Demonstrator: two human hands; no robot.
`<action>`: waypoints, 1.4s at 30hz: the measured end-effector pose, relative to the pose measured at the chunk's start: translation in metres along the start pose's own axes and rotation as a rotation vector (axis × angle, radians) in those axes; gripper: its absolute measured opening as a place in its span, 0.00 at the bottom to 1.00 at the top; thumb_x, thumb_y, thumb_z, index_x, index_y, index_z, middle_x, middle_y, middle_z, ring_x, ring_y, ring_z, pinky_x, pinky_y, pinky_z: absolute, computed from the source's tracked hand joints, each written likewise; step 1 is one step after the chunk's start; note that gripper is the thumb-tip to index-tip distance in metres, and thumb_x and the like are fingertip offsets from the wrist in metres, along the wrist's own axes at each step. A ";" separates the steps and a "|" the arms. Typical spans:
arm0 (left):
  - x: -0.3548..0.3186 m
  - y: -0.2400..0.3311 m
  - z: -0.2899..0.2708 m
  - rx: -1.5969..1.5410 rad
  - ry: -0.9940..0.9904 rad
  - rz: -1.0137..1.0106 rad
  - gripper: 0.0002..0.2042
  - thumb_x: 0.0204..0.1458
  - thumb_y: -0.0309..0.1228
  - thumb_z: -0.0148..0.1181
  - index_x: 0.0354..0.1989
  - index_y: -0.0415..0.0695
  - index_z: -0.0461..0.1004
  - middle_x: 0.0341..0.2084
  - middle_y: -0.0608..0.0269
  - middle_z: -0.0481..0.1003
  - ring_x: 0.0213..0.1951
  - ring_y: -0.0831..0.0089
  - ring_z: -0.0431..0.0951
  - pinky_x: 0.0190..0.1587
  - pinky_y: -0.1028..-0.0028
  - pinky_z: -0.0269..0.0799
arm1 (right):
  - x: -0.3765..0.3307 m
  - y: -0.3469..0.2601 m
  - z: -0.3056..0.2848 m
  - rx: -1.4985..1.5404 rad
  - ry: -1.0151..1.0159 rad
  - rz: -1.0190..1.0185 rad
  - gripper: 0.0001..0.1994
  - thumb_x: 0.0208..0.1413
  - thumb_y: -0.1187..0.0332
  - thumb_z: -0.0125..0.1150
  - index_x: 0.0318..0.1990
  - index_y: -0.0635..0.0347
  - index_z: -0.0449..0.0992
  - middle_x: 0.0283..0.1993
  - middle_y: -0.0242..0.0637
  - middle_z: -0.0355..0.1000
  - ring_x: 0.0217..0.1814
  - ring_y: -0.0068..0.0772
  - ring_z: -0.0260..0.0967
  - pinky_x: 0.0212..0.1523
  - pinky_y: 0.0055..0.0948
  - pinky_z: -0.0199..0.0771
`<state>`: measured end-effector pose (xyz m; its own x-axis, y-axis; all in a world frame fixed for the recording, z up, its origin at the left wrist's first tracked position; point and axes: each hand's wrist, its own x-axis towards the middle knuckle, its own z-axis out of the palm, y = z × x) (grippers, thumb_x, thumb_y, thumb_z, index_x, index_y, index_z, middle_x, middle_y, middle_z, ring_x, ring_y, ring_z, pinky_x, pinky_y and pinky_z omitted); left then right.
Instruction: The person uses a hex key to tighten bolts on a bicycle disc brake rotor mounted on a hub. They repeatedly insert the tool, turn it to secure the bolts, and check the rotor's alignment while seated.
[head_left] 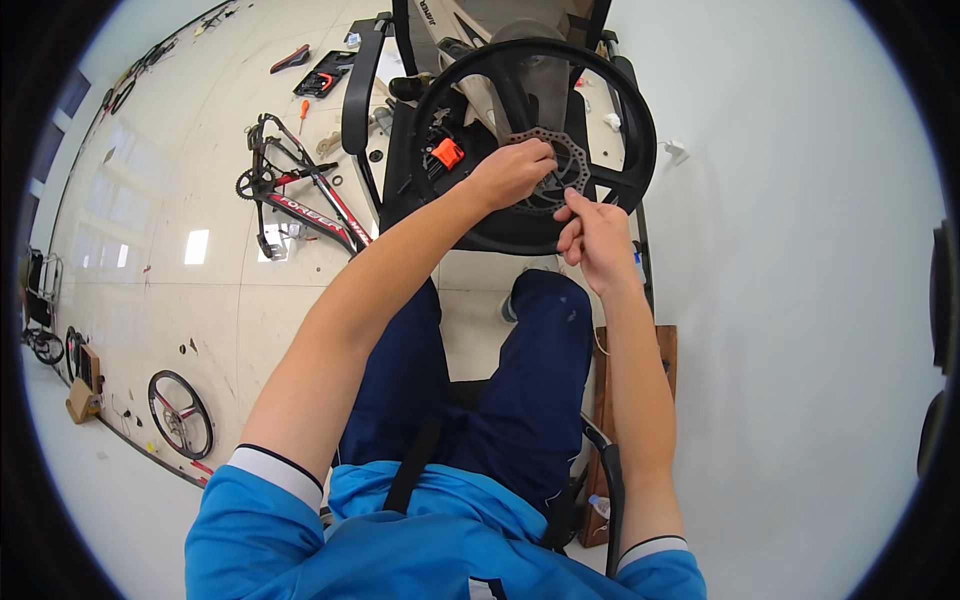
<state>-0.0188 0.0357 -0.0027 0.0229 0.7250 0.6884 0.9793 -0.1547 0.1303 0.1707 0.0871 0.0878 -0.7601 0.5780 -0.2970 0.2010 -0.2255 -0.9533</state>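
Bright, even light leaves glare patches on the glossy floor toward nine o'clock, while fisheye distortion bows its edge at eight o'clock and dark, blue-fringed vignetting swallows the corners.

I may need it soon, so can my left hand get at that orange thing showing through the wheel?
Probably yes: the left hand is close, at the disc, and the orange thing shows through a gap in the black wheel, though its depth is unclear.
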 end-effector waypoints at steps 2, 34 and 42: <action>0.001 0.001 -0.002 0.013 -0.017 0.011 0.12 0.40 0.20 0.58 0.35 0.39 0.77 0.36 0.60 0.73 0.43 0.63 0.75 0.47 0.70 0.73 | 0.003 0.002 -0.007 0.111 -0.077 0.054 0.20 0.63 0.58 0.55 0.31 0.70 0.75 0.16 0.39 0.71 0.09 0.20 0.62 0.11 0.19 0.59; 0.009 0.009 -0.011 0.161 0.020 0.009 0.04 0.41 0.30 0.60 0.23 0.44 0.74 0.28 0.62 0.69 0.36 0.65 0.74 0.39 0.70 0.74 | -0.001 0.007 0.006 0.531 0.081 -0.055 0.14 0.66 0.60 0.52 0.37 0.65 0.69 0.40 0.52 0.76 0.41 0.42 0.78 0.45 0.37 0.81; 0.007 0.011 -0.013 0.196 -0.111 0.024 0.06 0.39 0.27 0.58 0.28 0.44 0.76 0.30 0.65 0.70 0.38 0.67 0.73 0.42 0.70 0.72 | -0.007 0.011 0.007 0.014 0.012 -0.243 0.08 0.62 0.70 0.55 0.40 0.67 0.71 0.40 0.47 0.77 0.39 0.33 0.78 0.40 0.26 0.78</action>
<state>-0.0108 0.0305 0.0126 0.0582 0.7938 0.6054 0.9983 -0.0473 -0.0340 0.1740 0.0755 0.0795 -0.7774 0.6262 -0.0600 0.0045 -0.0898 -0.9959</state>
